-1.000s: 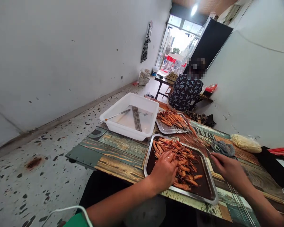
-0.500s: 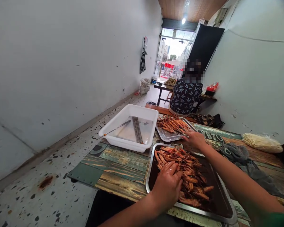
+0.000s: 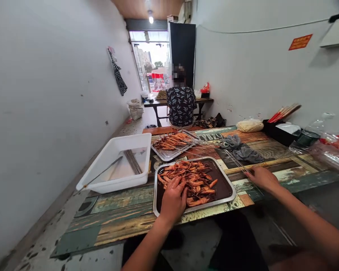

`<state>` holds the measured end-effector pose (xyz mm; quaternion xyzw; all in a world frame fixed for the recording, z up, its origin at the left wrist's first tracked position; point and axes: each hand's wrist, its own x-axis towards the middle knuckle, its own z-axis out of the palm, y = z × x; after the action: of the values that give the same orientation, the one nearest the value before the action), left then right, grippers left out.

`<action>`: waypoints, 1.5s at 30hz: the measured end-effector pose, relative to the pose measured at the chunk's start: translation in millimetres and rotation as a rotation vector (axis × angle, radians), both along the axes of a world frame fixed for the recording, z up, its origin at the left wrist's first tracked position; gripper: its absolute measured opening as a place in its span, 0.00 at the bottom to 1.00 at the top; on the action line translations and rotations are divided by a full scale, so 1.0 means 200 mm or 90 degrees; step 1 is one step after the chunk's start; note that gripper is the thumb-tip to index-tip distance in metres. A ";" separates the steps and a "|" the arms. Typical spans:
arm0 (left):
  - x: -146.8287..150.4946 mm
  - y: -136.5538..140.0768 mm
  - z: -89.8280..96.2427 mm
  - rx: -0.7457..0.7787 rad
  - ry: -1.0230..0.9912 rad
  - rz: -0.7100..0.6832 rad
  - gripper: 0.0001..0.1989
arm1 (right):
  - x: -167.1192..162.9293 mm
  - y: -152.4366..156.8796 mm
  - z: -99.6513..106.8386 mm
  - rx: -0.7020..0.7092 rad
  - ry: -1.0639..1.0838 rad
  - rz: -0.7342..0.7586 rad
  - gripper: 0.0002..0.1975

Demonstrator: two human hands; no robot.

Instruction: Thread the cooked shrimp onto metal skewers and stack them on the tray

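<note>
My left hand [image 3: 173, 196] dips into a heap of glossy reddish-brown meat strips [image 3: 199, 180], its fingers curled round some of them. The heap lies in dark sauce in a metal tray [image 3: 234, 192] at the table's near edge; the exact kind of meat is unclear. Right of this tray, my right hand [image 3: 262, 178] pinches thin metal skewers [image 3: 237, 162], which point away across the tabletop. Behind, a second metal tray [image 3: 166, 155] bears skewered pieces [image 3: 172, 141] of the same colour, with bare skewer ends sticking out to the right.
To the left stands a white plastic tub [image 3: 86, 180] with a bundle of metal skewers [image 3: 132, 162] inside. A grey cloth [image 3: 247, 152], a bag of pale noodle-like strands [image 3: 250, 125], a black box [image 3: 279, 131] and a plastic bottle [image 3: 307, 137] lie rightward. Another person [image 3: 182, 107] sits beyond.
My right hand has left the far tray's edge and moved right, to skewers beside the near tray. My left hand remains in the meat heap. The view has swung right.
</note>
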<state>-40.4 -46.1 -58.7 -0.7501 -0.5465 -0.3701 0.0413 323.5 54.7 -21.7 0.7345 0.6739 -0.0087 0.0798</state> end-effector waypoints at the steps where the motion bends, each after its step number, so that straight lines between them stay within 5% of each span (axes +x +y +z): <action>1: 0.00 0.00 0.00 0.003 0.006 0.005 0.14 | -0.01 -0.01 -0.02 -0.003 0.002 -0.011 0.17; 12: 0.02 0.00 0.00 0.049 0.019 0.023 0.12 | -0.16 0.05 0.09 -0.034 0.002 -0.014 0.15; 20: -0.04 -0.02 0.12 -0.024 -0.085 -0.050 0.13 | -0.21 -0.12 0.15 0.050 0.065 -0.066 0.13; 28: -0.12 0.18 0.29 -0.079 -0.036 -0.010 0.12 | -0.20 -0.59 0.06 0.183 0.385 -0.137 0.22; 31: -0.03 0.20 0.32 -0.091 0.040 -0.084 0.10 | -0.28 -0.77 -0.02 0.242 0.816 -0.208 0.29; 33: 0.05 0.19 0.35 -0.104 0.091 -0.124 0.10 | -0.33 -0.86 -0.07 0.238 0.968 -0.251 0.30; 38: 0.27 0.16 0.38 -0.201 0.258 -0.190 0.09 | -0.38 -0.96 -0.12 0.199 1.037 -0.234 0.22; 45: 0.43 0.16 0.31 -0.271 0.392 -0.213 0.08 | -0.40 -1.06 -0.13 0.162 0.994 -0.232 0.21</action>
<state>44.8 -14.0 2.5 -0.8963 -0.4431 -0.0088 -0.0140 244.1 -156.4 -47.8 0.6182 0.4010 -0.4549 -0.5001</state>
